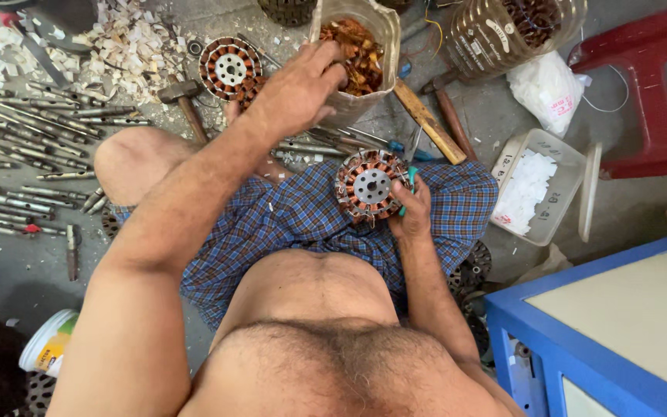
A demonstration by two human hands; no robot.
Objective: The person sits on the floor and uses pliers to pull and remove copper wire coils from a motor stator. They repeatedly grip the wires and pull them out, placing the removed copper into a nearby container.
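Head view: stator (370, 186) rests on the lap, copper coils already wound.
Right hand (413, 210): fingers closed around stator and a teal tool.
Left hand (296, 91): fingers dipped into jar (378, 31) of copper scraps; grip hidden.
Floor: second stator (230, 68), hammer (183, 100), metal rods (17, 154).

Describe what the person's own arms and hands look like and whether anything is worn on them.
Both arms are bare from shoulder to wrist: no sleeves, gloves, watch or bands show. The left hand and right hand show no rings that I can make out. The forearms look lean and lightly haired. The only clothing in view is a blue checked cloth around the waist and lap.
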